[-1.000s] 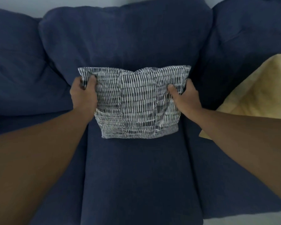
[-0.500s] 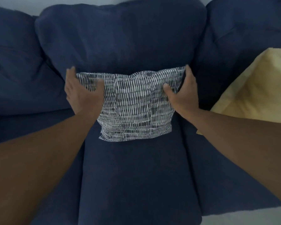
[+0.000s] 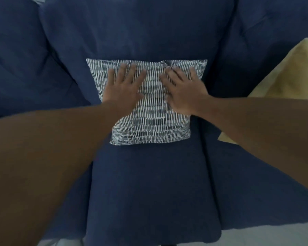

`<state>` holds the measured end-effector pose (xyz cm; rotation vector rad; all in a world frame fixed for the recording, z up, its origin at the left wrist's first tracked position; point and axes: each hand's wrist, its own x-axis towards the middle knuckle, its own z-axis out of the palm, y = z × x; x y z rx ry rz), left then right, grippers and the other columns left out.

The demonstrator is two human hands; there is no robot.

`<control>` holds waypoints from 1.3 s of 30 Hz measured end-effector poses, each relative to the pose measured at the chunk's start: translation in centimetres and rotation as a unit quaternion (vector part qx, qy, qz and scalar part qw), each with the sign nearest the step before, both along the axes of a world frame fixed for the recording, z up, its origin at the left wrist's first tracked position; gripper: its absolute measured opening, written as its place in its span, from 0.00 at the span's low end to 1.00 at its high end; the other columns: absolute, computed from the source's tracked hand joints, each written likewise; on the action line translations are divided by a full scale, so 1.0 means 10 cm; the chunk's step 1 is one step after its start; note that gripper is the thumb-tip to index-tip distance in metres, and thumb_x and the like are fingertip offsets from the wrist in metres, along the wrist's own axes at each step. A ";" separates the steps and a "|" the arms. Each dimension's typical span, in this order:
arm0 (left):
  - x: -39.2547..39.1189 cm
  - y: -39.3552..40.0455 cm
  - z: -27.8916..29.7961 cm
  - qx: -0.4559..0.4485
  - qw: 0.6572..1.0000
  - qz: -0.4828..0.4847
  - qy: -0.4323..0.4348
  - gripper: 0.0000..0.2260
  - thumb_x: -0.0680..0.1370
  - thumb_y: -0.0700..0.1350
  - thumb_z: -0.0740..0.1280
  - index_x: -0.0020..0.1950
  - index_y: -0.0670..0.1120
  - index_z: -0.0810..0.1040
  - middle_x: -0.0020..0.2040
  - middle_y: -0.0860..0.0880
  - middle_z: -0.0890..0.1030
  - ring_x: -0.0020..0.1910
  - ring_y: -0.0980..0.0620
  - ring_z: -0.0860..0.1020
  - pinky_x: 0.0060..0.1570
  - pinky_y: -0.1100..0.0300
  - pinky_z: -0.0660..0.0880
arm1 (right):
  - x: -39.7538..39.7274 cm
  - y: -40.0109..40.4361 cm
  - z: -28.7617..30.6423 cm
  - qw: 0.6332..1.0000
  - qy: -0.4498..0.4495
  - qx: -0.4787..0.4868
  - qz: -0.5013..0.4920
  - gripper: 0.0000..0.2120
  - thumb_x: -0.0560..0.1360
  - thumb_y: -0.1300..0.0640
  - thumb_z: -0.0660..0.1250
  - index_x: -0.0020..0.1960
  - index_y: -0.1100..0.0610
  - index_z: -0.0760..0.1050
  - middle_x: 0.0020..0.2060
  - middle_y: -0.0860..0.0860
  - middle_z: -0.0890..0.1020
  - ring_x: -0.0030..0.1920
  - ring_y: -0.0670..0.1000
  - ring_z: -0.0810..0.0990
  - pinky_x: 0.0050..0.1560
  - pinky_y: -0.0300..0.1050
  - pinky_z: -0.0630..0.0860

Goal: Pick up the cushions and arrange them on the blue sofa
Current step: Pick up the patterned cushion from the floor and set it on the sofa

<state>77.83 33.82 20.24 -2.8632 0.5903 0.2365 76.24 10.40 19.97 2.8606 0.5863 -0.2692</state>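
Note:
A navy-and-white striped cushion (image 3: 153, 125) leans against the back of the middle seat of the blue sofa (image 3: 149, 183). My left hand (image 3: 123, 87) lies flat on its front face, left of centre, fingers spread. My right hand (image 3: 183, 89) lies flat on the right half of the same face, fingers spread too. Neither hand grips the fabric; both palms press on it. A yellow cushion (image 3: 284, 80) rests on the right seat, partly hidden behind my right forearm.
Dark blue back cushions (image 3: 21, 64) stand to the left and right of the middle one. The left seat holds no loose cushion. A strip of pale floor (image 3: 274, 233) shows below the sofa's front edge.
Both hands have let go of the striped cushion's side edges and moved inward onto its front face. The cushion now stands straighter against the sofa back.

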 end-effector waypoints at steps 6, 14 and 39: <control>-0.01 -0.07 0.18 -0.051 0.997 0.052 0.010 0.28 0.89 0.55 0.50 0.87 0.49 0.48 0.88 0.47 0.51 0.86 0.43 0.49 0.82 0.34 0.48 | 0.05 -0.01 0.17 0.998 0.042 0.015 -0.040 0.38 0.83 0.32 0.44 0.86 0.50 0.39 0.86 0.55 0.44 0.85 0.58 0.41 0.79 0.72 0.42; -0.15 0.13 0.41 -0.073 0.995 0.067 -0.009 0.28 0.88 0.55 0.50 0.87 0.47 0.51 0.87 0.46 0.54 0.86 0.43 0.51 0.82 0.36 0.48 | -0.16 -0.07 0.47 0.980 0.063 0.122 -0.145 0.36 0.85 0.39 0.53 0.86 0.56 0.48 0.86 0.57 0.49 0.85 0.58 0.45 0.82 0.63 0.44; -1.69 0.60 0.00 -0.236 0.899 0.210 0.303 0.28 0.85 0.55 0.62 0.83 0.48 0.63 0.77 0.44 0.74 0.73 0.41 0.74 0.71 0.43 0.72 | -1.59 0.50 -0.04 0.822 0.261 0.289 -0.417 0.34 0.85 0.41 0.57 0.85 0.55 0.54 0.78 0.60 0.69 0.65 0.60 0.78 0.60 0.53 0.77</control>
